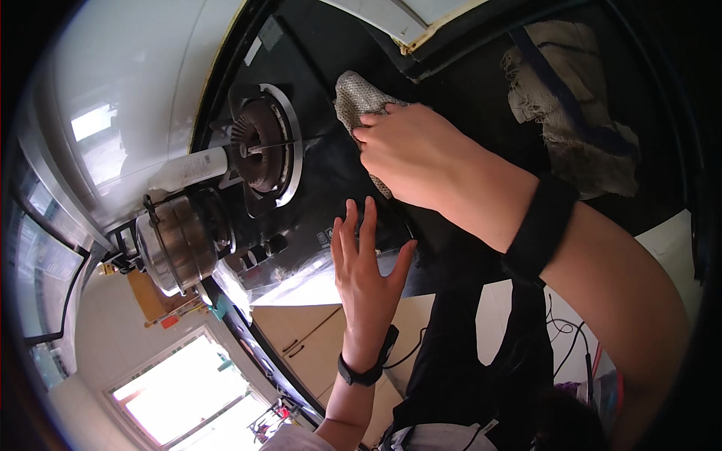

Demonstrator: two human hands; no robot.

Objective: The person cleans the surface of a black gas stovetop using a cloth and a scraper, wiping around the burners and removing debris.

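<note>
My right hand (414,155) presses a grey textured cloth (361,93) flat against the black glass gas cooktop (327,180), near its right edge. The fingers cover much of the cloth. Below and to the left, my left hand (364,253) is spread over the front of the cooktop with nothing in it; whether its fingertips touch the glass I cannot tell. Left of the cloth sits a round gas burner (262,144) with a metal ring and dark pan supports. Control knobs (265,251) lie along the cooktop's front, left of my left hand.
A stainless steel pot (177,242) stands on the other burner. A white bottle (192,169) bearing writing is beside the wall. On the dark counter at right lies a frayed beige cloth (575,107) with a blue stripe. A cabinet corner (414,34) juts in above. Cables (569,332) hang near the floor.
</note>
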